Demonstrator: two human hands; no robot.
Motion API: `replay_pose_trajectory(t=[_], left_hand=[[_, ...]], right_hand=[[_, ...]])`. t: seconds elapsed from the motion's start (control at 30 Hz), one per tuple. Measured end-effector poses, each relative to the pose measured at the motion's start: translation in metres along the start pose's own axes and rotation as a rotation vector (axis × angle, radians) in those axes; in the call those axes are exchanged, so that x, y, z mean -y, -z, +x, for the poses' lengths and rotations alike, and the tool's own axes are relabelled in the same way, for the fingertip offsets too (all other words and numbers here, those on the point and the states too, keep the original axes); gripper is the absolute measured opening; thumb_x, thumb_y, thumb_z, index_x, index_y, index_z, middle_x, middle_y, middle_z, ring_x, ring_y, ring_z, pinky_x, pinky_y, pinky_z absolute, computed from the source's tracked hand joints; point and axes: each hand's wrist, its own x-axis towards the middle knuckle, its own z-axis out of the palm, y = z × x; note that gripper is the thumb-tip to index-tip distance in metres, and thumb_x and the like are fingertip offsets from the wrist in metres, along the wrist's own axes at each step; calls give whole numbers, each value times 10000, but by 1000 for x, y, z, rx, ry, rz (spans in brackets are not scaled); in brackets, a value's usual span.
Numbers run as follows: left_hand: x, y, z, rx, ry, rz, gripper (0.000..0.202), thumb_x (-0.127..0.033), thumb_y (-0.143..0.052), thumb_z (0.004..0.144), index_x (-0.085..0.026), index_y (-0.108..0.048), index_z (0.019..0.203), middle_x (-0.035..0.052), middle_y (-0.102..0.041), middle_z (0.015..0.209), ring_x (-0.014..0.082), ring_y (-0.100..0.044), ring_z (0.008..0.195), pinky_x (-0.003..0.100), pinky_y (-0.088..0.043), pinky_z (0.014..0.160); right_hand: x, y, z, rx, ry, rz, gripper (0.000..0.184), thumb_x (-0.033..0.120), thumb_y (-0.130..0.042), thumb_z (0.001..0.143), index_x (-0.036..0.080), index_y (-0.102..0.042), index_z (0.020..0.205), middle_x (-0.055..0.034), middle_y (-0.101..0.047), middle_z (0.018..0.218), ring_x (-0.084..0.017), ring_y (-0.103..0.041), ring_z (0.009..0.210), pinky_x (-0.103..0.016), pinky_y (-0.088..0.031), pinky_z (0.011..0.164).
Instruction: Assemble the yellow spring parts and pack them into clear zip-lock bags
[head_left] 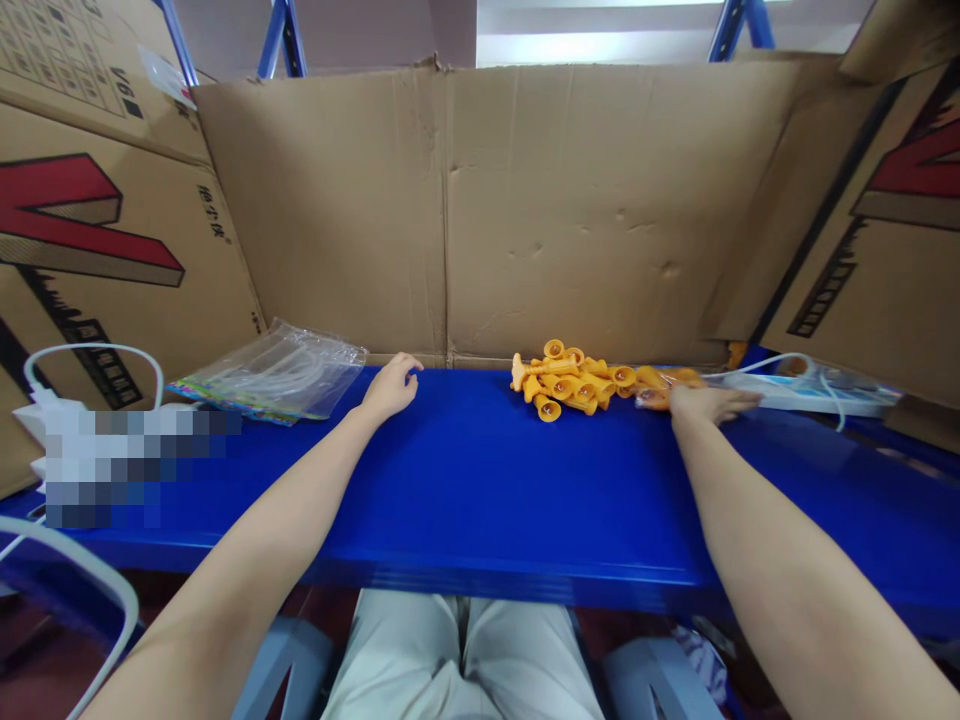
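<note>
My left hand (393, 387) rests near the back of the blue table (480, 500), its fingers loosely bent and apart, holding nothing. Just left of it lies a clear plastic bag (281, 372) with a coloured lower edge and pale strips inside. My right hand (709, 402) is at the back right, fingers stretched to the right. At its wrist side are a few orange pieces (656, 385) that seem to be under clear plastic. Beside them is a pile of small orange plastic pieces with flared, trumpet-like ends (574, 380). The underside of my right hand is hidden.
Cardboard panels (570, 220) wall off the back, with a large printed carton (112, 230) at left and another carton (892, 250) at right. A white flat case with a cable (817, 392) lies at the back right. White cabled items (67, 440) stand at the left.
</note>
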Motion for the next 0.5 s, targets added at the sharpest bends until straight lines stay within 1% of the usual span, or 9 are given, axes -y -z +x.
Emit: replay_pose_trajectory(t=[0.03,0.07,0.1,0.13,0.17,0.23,0.3,0.4,0.5], left_hand=[[0,0,0,0,1,-5,215,-106,-434,752,-172,-598,874,47,-578,935,140,-562,733,289,-478,724],[0,0,0,2,2,-9,215,-107,-434,754,-170,-598,877,49,-578,939,140,-561,732,292,-479,726],[0,0,0,4,4,-12,217,-107,-434,754,-170,-599,880,51,-578,942,140,-561,732,295,-480,730],[0,0,0,6,7,-14,220,-108,-434,755,-171,-601,883,52,-578,944,141,-562,733,299,-481,737],[0,0,0,8,9,-15,222,-110,-434,755,-172,-602,887,52,-578,946,142,-562,735,304,-482,745],[0,0,0,13,13,-14,230,-112,-437,752,-175,-606,895,50,-580,944,142,-564,740,310,-483,761],[0,-1,0,19,12,-13,236,-114,-439,750,-176,-608,903,49,-583,948,141,-565,743,312,-483,772],[1,-2,0,22,11,-11,242,-118,-441,746,-180,-612,905,48,-593,962,141,-569,739,311,-489,757],[4,-5,0,34,8,3,246,-120,-442,738,-185,-623,893,48,-608,938,146,-577,733,306,-493,739]], right_hand=[[1,5,-6,-37,30,-32,872,275,-624,711,-19,-179,1402,-386,-214,1388,-380,-275,1323,-449,-272,1036],[1,10,-11,-52,95,-60,864,272,-623,716,12,-188,1416,-346,-170,1435,-367,-176,1365,-479,-177,1075],[1,13,-14,-44,176,-92,813,261,-610,727,35,-235,1412,-313,-168,1456,-359,-112,1381,-513,-105,1084],[0,14,-16,-7,243,-117,719,248,-577,750,53,-310,1388,-291,-206,1457,-359,-99,1383,-548,-62,1077],[0,15,-16,55,282,-134,608,241,-533,778,66,-395,1344,-275,-265,1441,-364,-126,1375,-575,-49,1064],[-1,13,-15,195,301,-157,460,261,-446,826,85,-519,1245,-259,-372,1387,-373,-210,1346,-611,-74,1042],[0,10,-12,276,299,-175,438,298,-389,853,110,-558,1210,-244,-408,1366,-371,-261,1324,-627,-115,1028],[0,8,-9,294,329,-196,456,338,-394,852,126,-555,1223,-235,-401,1375,-372,-268,1321,-633,-187,1011],[-2,6,-6,300,323,-226,460,343,-382,858,116,-556,1218,-234,-404,1371,-368,-274,1320,-614,-233,1009]])
